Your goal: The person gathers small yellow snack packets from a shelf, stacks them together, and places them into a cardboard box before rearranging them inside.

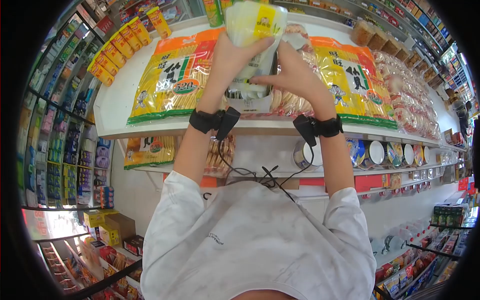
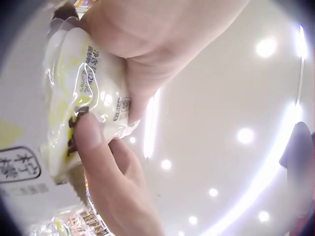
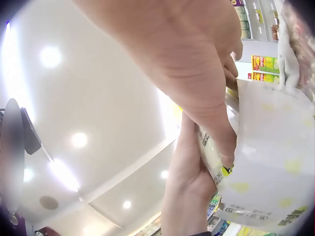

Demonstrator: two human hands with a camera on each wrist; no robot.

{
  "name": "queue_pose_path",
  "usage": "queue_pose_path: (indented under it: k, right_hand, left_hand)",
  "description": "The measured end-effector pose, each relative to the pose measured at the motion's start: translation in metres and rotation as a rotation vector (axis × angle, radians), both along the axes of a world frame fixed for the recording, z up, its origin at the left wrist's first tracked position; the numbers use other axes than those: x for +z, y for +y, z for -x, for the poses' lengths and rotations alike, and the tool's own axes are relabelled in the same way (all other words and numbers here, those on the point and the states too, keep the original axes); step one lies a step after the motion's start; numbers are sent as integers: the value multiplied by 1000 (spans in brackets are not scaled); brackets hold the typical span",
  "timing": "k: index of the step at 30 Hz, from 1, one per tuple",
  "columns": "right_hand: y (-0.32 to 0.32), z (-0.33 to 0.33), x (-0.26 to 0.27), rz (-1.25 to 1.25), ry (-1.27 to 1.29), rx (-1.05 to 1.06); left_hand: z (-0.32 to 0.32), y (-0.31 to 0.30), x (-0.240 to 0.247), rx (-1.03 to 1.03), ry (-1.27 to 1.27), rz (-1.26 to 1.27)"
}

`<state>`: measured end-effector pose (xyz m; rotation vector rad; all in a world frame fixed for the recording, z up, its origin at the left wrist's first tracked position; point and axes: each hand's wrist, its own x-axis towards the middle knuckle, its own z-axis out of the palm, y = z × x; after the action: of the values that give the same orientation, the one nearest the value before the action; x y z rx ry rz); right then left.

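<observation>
In the head view, my left hand (image 1: 235, 62) grips a bunch of white-and-yellow plastic packets (image 1: 247, 20) at its side. My right hand (image 1: 297, 72) holds the bunch from the other side, its thumb laid across the front. The packets are right over a white open-topped carton (image 1: 250, 105) with more packets inside. In the left wrist view, the right thumb (image 2: 91, 132) presses on the printed film of a packet (image 2: 106, 93). The right wrist view has the carton's pale wall (image 3: 275, 152) beside my right hand (image 3: 187, 64); its fingertips are partly hidden.
Large yellow cracker bags (image 1: 172, 75) lie left of the carton, with another bag (image 1: 352, 80) to the right. Yellow canisters (image 1: 120, 47) line the counter's back left. Clear-wrapped goods (image 1: 405, 95) are at the far right. Below is a lower shelf with round tubs (image 1: 375, 152).
</observation>
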<state>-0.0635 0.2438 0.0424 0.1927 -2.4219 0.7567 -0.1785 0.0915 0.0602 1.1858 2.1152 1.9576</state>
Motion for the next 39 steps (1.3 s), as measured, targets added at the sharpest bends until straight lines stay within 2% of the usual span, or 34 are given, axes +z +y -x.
queue_pose_path:
  k: [2,8,11,14,17,18,21,22,23,24,27,28,30,32,33,36,39]
  right_hand:
    - [1,4,-9,-36,22,-37]
    - [-3,5,-8,15,-159,-96]
    - [7,11,-24,187,-77,59]
    - [-1,-6,-9,143,-88,5]
    - [-7,-18,1,77,40,20]
    - [-9,-23,2,155,10,7]
    - [-10,-31,15,82,-126,-41]
    - [-11,-29,10,106,-37,-19]
    - [-11,-27,7,80,-53,-13]
    - [-11,-25,7,51,-65,-11]
    - [-12,-23,9,-36,-142,-53]
    - [-13,-21,9,-67,-172,-74]
    - [-16,-19,4,-181,-75,-123]
    - [-20,-19,-3,-347,182,-180]
    - [-18,-17,-7,-202,144,-107]
    - [-16,-13,-3,154,34,28]
    - [-24,-21,10,271,-34,20]
  left_hand:
    - [10,3,-10,4,48,0]
    - [21,1,-20,31,8,94]
    - [4,-2,-6,36,26,72]
    - [5,-1,-8,16,-88,-78]
    - [-8,-7,5,-33,-216,-129]
    - [-10,-8,6,-65,-239,-109]
    - [-13,-15,7,-127,-355,-43]
    - [-12,-16,5,-135,-411,-12]
    - [-12,-18,8,-144,-463,18]
    - [-30,-25,24,-305,-473,-155]
    - [-11,-12,9,-221,-104,-73]
    - [-10,-11,6,-207,-87,-65]
    - [-10,-9,3,-184,-55,-52]
    - [-12,-7,-1,-131,-23,-71]
    - [-13,-5,-1,-106,0,-82]
    - [-28,-8,1,236,85,100]
    - [-32,-6,0,425,291,254]
